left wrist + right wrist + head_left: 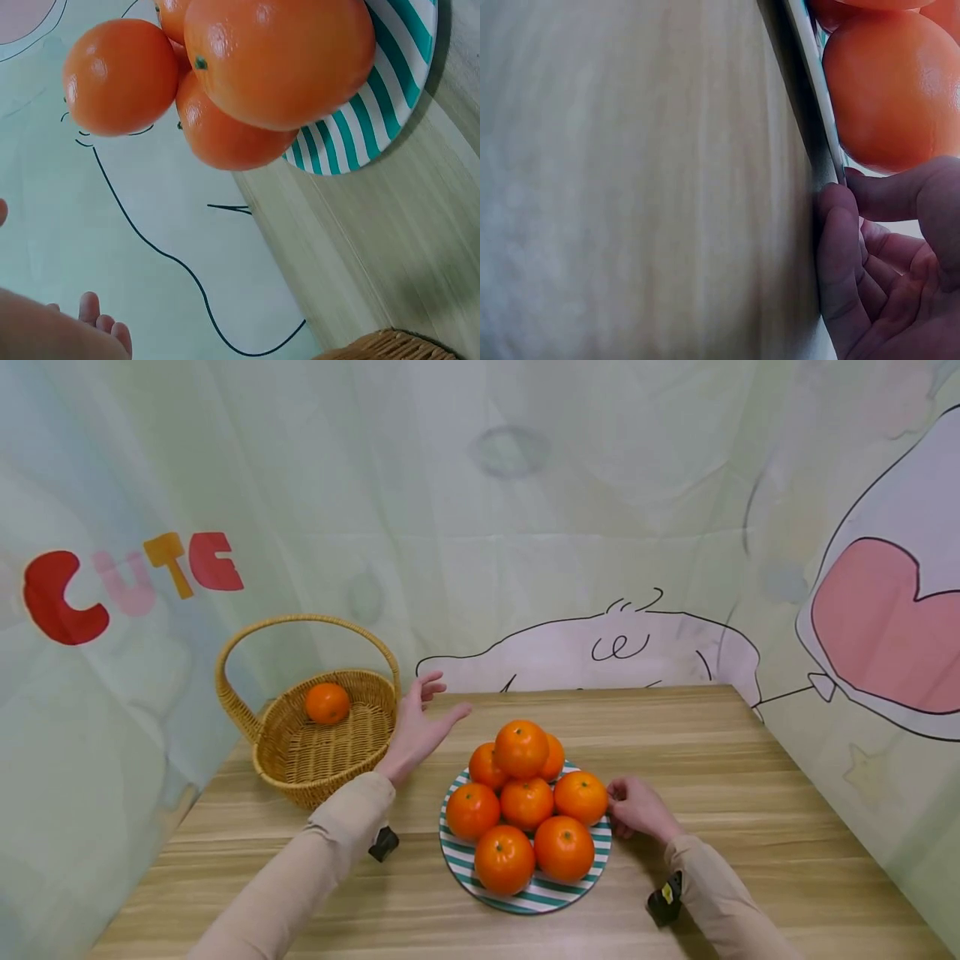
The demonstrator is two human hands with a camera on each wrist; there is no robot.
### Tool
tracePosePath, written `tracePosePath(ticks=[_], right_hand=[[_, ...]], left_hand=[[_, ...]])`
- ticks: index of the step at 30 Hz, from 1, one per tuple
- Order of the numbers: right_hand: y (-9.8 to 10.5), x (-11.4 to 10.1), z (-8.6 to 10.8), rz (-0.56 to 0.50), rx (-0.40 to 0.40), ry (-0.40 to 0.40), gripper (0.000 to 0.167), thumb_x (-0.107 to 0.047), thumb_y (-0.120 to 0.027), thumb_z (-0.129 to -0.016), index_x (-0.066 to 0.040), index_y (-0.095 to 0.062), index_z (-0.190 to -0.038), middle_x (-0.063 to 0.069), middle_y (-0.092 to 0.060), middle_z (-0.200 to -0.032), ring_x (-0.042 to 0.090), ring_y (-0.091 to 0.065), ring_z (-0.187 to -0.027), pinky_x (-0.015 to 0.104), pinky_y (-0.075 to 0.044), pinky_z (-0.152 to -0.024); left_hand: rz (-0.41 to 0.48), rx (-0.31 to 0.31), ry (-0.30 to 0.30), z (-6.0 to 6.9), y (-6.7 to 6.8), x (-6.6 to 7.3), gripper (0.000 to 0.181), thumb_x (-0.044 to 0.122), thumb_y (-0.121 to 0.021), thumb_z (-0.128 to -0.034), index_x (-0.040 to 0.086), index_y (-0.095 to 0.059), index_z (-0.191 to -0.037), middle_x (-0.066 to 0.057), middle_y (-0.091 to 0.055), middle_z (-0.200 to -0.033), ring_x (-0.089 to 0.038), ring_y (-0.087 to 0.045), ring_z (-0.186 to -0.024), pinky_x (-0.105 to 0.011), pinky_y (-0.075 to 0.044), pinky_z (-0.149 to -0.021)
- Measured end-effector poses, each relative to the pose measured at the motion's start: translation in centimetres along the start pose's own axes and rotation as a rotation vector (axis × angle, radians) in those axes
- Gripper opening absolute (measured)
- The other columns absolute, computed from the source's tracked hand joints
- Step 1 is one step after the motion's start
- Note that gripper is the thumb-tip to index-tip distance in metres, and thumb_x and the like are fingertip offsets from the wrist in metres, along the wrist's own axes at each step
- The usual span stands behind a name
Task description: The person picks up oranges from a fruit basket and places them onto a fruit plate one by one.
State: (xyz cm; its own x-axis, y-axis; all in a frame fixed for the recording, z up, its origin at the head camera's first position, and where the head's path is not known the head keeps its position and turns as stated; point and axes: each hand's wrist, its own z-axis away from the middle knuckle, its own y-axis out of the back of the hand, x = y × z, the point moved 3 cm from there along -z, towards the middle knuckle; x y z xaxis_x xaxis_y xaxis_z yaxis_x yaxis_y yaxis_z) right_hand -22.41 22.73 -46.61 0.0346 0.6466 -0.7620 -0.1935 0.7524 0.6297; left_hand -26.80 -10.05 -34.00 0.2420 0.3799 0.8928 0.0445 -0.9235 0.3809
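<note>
A plate with green and white stripes [536, 902] bears a pile of several oranges [521, 748], one of them on top. At its right edge my right hand [641, 810] pinches the rim between thumb and fingers; the right wrist view shows the thumb [892, 191] over the rim and the fingers below. My left hand [420, 731] hovers beside the wicker basket [318, 756], its fingers spread and holding nothing. One orange [327, 703] lies at the back of the basket. In the left wrist view only part of the left hand [67, 330] shows.
Everything stands on a wood-grain table [660, 735]. The basket's tall arched handle [307, 618] rises at the left. Behind the table hangs a printed curtain [420, 510]. A small black device [666, 900] is at the right wrist.
</note>
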Motion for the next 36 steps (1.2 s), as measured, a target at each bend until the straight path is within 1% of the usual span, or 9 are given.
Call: tracePosePath(ticks=[4, 8, 11, 16, 21, 26, 32, 36], right_hand=[[-0.1, 0.2, 0.0, -0.016, -0.001, -0.008, 0.011, -0.004, -0.059, -0.093, 0.005, -0.064, -0.097, 0.007, -0.060, -0.070, 0.015, -0.057, -0.052, 0.031, -0.054, -0.050], [-0.1, 0.4, -0.1, -0.017, 0.001, -0.021, 0.012, -0.004, -0.059, -0.092, 0.005, -0.065, -0.097, 0.007, -0.060, -0.070, 0.015, -0.057, -0.053, 0.030, -0.054, -0.051], [-0.1, 0.5, -0.1, -0.017, 0.009, -0.024, 0.012, -0.004, -0.058, -0.092, 0.005, -0.065, -0.097, 0.008, -0.060, -0.070, 0.015, -0.057, -0.053, 0.030, -0.054, -0.051], [-0.2, 0.7, 0.0, -0.010, 0.019, -0.031, 0.012, -0.004, -0.058, -0.092, 0.005, -0.065, -0.097, 0.008, -0.060, -0.071, 0.016, -0.058, -0.053, 0.031, -0.055, -0.052], [-0.2, 0.6, -0.1, -0.003, 0.015, -0.028, 0.014, -0.006, -0.059, -0.093, 0.005, -0.065, -0.098, 0.009, -0.061, -0.074, 0.016, -0.058, -0.054, 0.031, -0.055, -0.053], [-0.1, 0.4, -0.3, 0.009, 0.015, -0.020, 0.014, -0.006, -0.059, -0.093, 0.005, -0.065, -0.098, 0.009, -0.062, -0.074, 0.016, -0.058, -0.054, 0.031, -0.055, -0.053], [-0.1, 0.4, -0.3, 0.010, 0.017, -0.023, 0.013, -0.005, -0.059, -0.093, 0.005, -0.065, -0.098, 0.009, -0.061, -0.074, 0.016, -0.058, -0.054, 0.031, -0.055, -0.052], [-0.2, 0.5, -0.2, 0.005, 0.020, -0.020, 0.013, -0.005, -0.059, -0.093, 0.005, -0.065, -0.099, 0.009, -0.061, -0.074, 0.016, -0.058, -0.054, 0.031, -0.055, -0.052]], left_hand=[[-0.030, 0.030, -0.010, -0.3, 0.6, -0.3, 0.070, 0.025, -0.076, -0.0887, 0.008, -0.040, -0.147, -0.017, -0.055, -0.140, -0.031, -0.043, -0.133, -0.045, -0.031, -0.117], [-0.053, 0.057, -0.023, -0.6, 1.0, -0.6, 0.068, 0.023, -0.076, -0.0886, 0.008, -0.041, -0.146, -0.018, -0.057, -0.138, -0.032, -0.043, -0.131, -0.045, -0.031, -0.116], [-0.050, 0.067, -0.020, -0.5, 1.2, -0.7, 0.067, 0.022, -0.076, -0.0888, 0.008, -0.042, -0.145, -0.018, -0.058, -0.137, -0.032, -0.043, -0.130, -0.047, -0.031, -0.117], [-0.052, 0.057, -0.002, -0.5, 1.2, -0.8, 0.065, 0.023, -0.073, -0.0902, 0.010, -0.042, -0.146, -0.017, -0.057, -0.136, -0.031, -0.042, -0.131, -0.048, -0.029, -0.119], [-0.042, 0.054, -0.011, -0.6, 1.3, -0.8, 0.064, 0.021, -0.073, -0.0907, 0.010, -0.042, -0.146, -0.018, -0.057, -0.136, -0.032, -0.042, -0.132, -0.047, -0.029, -0.119], [-0.033, 0.057, -0.016, -0.8, 1.7, -0.6, 0.063, 0.021, -0.072, -0.0912, 0.009, -0.041, -0.146, -0.019, -0.056, -0.137, -0.032, -0.042, -0.134, -0.047, -0.029, -0.120], [-0.027, 0.073, -0.009, -0.9, 2.4, -1.0, 0.062, 0.020, -0.071, -0.0929, 0.009, -0.041, -0.146, -0.018, -0.056, -0.137, -0.031, -0.043, -0.134, -0.045, -0.029, -0.119], [-0.028, 0.069, -0.007, -0.9, 2.4, -1.2, 0.061, 0.017, -0.069, -0.0937, 0.008, -0.040, -0.146, -0.019, -0.056, -0.137, -0.031, -0.044, -0.133, -0.046, -0.029, -0.119]])
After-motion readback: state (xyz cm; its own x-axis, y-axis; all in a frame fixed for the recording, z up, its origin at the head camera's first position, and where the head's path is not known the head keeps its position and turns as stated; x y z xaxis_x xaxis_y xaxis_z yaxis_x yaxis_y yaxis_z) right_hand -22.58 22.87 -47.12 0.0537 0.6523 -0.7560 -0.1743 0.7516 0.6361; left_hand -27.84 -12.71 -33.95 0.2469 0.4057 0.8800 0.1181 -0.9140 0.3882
